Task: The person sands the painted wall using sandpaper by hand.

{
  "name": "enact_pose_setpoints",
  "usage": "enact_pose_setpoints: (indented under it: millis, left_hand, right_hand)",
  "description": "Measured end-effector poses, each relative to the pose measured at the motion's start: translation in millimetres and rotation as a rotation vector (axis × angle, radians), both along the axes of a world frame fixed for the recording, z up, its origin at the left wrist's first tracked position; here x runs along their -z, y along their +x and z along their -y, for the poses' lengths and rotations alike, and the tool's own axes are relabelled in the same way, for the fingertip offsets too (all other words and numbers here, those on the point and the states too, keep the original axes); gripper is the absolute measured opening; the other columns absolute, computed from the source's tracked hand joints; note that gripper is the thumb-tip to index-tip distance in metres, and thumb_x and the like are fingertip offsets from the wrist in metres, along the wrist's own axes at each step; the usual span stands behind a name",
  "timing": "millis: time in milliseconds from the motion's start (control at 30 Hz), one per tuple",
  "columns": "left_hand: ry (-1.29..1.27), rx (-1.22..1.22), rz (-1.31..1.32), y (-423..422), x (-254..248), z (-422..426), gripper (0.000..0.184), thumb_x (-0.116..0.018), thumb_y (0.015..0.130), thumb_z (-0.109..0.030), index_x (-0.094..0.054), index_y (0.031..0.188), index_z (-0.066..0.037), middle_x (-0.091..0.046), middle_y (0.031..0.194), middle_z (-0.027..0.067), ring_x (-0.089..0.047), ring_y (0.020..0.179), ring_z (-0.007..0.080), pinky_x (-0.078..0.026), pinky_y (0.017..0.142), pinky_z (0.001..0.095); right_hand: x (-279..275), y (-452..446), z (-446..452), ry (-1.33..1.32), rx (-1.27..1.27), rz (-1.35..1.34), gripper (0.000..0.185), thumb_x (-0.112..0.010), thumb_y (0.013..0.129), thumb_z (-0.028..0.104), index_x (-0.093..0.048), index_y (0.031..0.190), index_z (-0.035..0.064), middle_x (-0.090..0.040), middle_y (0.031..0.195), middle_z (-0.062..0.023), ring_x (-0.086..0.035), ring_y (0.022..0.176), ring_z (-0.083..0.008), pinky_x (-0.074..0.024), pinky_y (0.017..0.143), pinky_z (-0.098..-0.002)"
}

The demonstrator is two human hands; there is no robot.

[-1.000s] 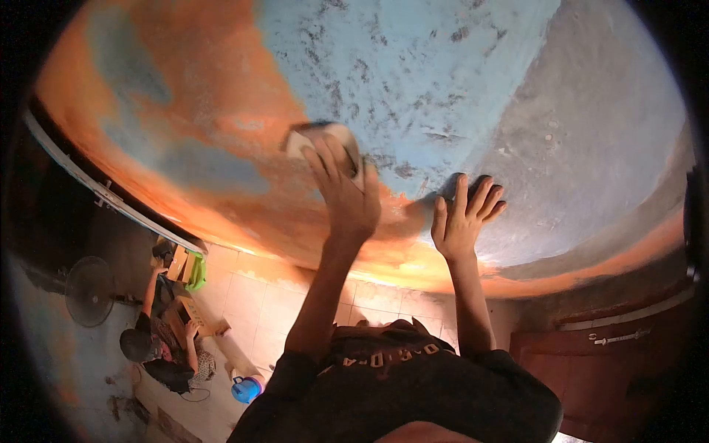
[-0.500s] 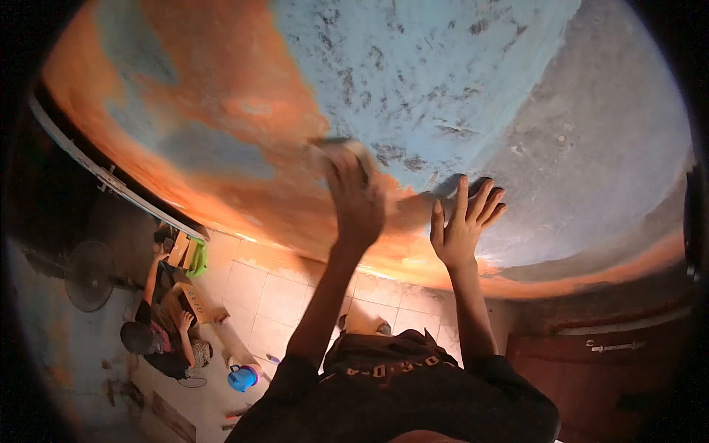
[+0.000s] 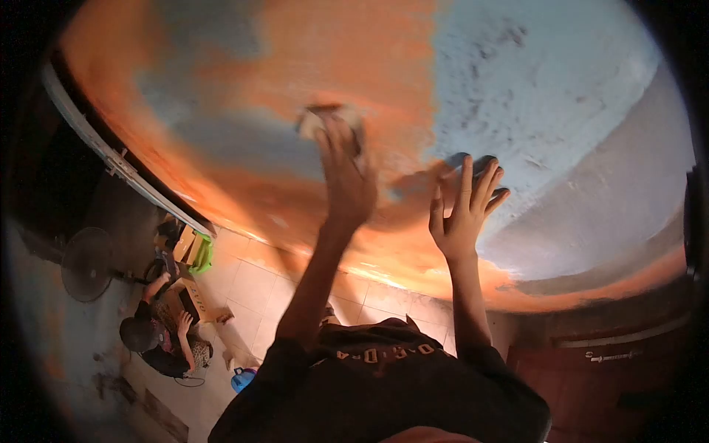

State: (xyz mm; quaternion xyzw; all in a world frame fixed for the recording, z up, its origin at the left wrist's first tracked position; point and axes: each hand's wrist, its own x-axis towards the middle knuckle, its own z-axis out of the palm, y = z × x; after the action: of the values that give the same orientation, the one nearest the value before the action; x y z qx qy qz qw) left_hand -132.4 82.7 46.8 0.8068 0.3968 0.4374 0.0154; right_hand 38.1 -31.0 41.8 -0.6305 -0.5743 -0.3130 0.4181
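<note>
My left hand [image 3: 346, 181] is pressed up against the painted wall [image 3: 384, 66], its fingers closed over a pale folded piece [image 3: 314, 122], blurred by motion; whether it is cloth or sandpaper I cannot tell. It lies on an orange area beside a grey-blue patch. My right hand [image 3: 465, 214] rests near the border of orange and light blue, fingers spread and nothing held. Dark scuffs mark the light blue area above it, and bare-looking grey surface curves off to the right.
Below left, a person [image 3: 159, 336] sits on the floor near cardboard boxes [image 3: 190, 295] and a green bag [image 3: 203, 255]. A round fan [image 3: 87, 264] stands beside them. A blue container [image 3: 242, 379] is on the tiled floor. At lower right is a dark red door [image 3: 569, 384] with a bolt.
The view has shifted left along the wall, so the scuffed blue area sits farther right. My left hand and the pale piece have moved onto more orange paint. My right hand stays spread.
</note>
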Motion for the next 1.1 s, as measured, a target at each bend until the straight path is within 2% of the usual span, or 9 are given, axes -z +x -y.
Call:
enact_pose_setpoints:
  millis: [67, 133, 233, 300, 467, 533, 767, 967, 1100]
  left_hand:
    - [0.009, 0.035, 0.365, -39, -32, -26, 0.063, -0.038, 0.101, -0.023, -0.015, 0.148, 0.013, -0.011, 0.154, 0.0351, -0.007, 0.143, 0.0531, -0.01, 0.118, 0.0534]
    - [-0.071, 0.057, 0.419, -56, -23, -36, 0.065, -0.039, 0.101, -0.024, -0.014, 0.148, 0.013, -0.009, 0.155, 0.0348, -0.006, 0.144, 0.0526, -0.009, 0.118, 0.0536]
    - [-0.065, 0.249, 0.5, -53, 62, -41, 0.072, -0.045, 0.1, -0.029, -0.013, 0.149, 0.013, -0.009, 0.155, 0.0349, -0.003, 0.144, 0.0522, -0.006, 0.118, 0.0564]
    - [-0.149, 0.161, 0.034, -67, 78, -25, 0.07, -0.047, 0.099, -0.031, -0.019, 0.147, 0.011, -0.019, 0.15, 0.0353, -0.008, 0.14, 0.0577, -0.009, 0.116, 0.0579]
    - [-0.034, 0.28, 0.326, -104, 7, -60, 0.069, -0.046, 0.1, -0.031, -0.019, 0.148, 0.009, -0.018, 0.152, 0.0333, -0.01, 0.139, 0.0585, -0.01, 0.114, 0.0603]
    - [0.035, 0.205, 0.252, -114, -10, -77, 0.069, -0.046, 0.1, -0.032, -0.019, 0.148, 0.009, -0.019, 0.152, 0.0335, -0.011, 0.139, 0.0586, -0.01, 0.113, 0.0612]
    - [0.07, 0.137, 0.101, -85, 90, -56, 0.079, -0.05, 0.097, -0.041, -0.02, 0.147, 0.012, -0.014, 0.153, 0.0361, -0.01, 0.138, 0.0608, -0.01, 0.11, 0.0676]
    - [0.147, 0.042, 0.028, -130, -28, -91, 0.08, -0.052, 0.096, -0.042, -0.024, 0.144, 0.016, -0.015, 0.15, 0.0393, -0.011, 0.136, 0.0631, -0.016, 0.108, 0.0691]
    - [0.147, 0.07, -0.018, -125, 5, -87, 0.081, -0.052, 0.096, -0.045, -0.026, 0.143, 0.016, -0.016, 0.15, 0.0394, -0.01, 0.136, 0.0631, -0.017, 0.107, 0.0694]
  right_hand:
    - [0, -30, -18, -0.075, -0.006, 0.013, 0.065, -0.057, 0.092, 0.031, -0.037, 0.151, 0.0139, -0.018, 0.157, -0.0288, -0.01, 0.146, -0.049, 0.006, 0.11, -0.0686]
    - [7, -60, -41, -0.061, -0.037, 0.007, 0.064, -0.057, 0.092, 0.031, -0.038, 0.151, 0.0156, -0.018, 0.157, -0.0283, -0.01, 0.146, -0.0494, 0.0057, 0.109, -0.069]
    - [17, -99, -67, -0.066, -0.065, -0.02, 0.062, -0.057, 0.092, 0.032, -0.041, 0.149, 0.0172, -0.019, 0.157, -0.0274, -0.008, 0.146, -0.0498, 0.0041, 0.11, -0.0688]
    - [29, -114, -80, -0.056, -0.008, -0.058, 0.061, -0.057, 0.091, 0.032, -0.042, 0.149, 0.0176, -0.02, 0.157, -0.0275, -0.009, 0.146, -0.0497, 0.0028, 0.11, -0.0686]
    - [44, -120, -76, -0.068, 0.067, -0.044, 0.062, -0.059, 0.089, 0.027, -0.043, 0.148, 0.0172, -0.027, 0.155, -0.0258, -0.017, 0.144, -0.0469, -0.0053, 0.114, -0.0632]
    - [48, -122, -75, -0.076, 0.086, -0.057, 0.062, -0.059, 0.089, 0.027, -0.043, 0.148, 0.0169, -0.027, 0.155, -0.0259, -0.018, 0.144, -0.047, -0.0058, 0.114, -0.0632]
    - [62, -128, -79, -0.067, 0.103, -0.093, 0.061, -0.058, 0.09, 0.026, -0.042, 0.148, 0.0137, -0.026, 0.155, -0.0269, -0.014, 0.145, -0.0481, -0.0058, 0.114, -0.0638]
    - [79, -128, -80, -0.133, 0.169, -0.08, 0.06, -0.054, 0.093, 0.026, -0.039, 0.149, 0.0119, -0.026, 0.153, -0.0299, -0.012, 0.144, -0.0522, -0.0051, 0.113, -0.0662]
    - [90, -135, -79, -0.135, 0.172, -0.12, 0.059, -0.054, 0.093, 0.026, -0.039, 0.148, 0.0107, -0.026, 0.153, -0.031, -0.012, 0.143, -0.0527, -0.0061, 0.113, -0.0665]
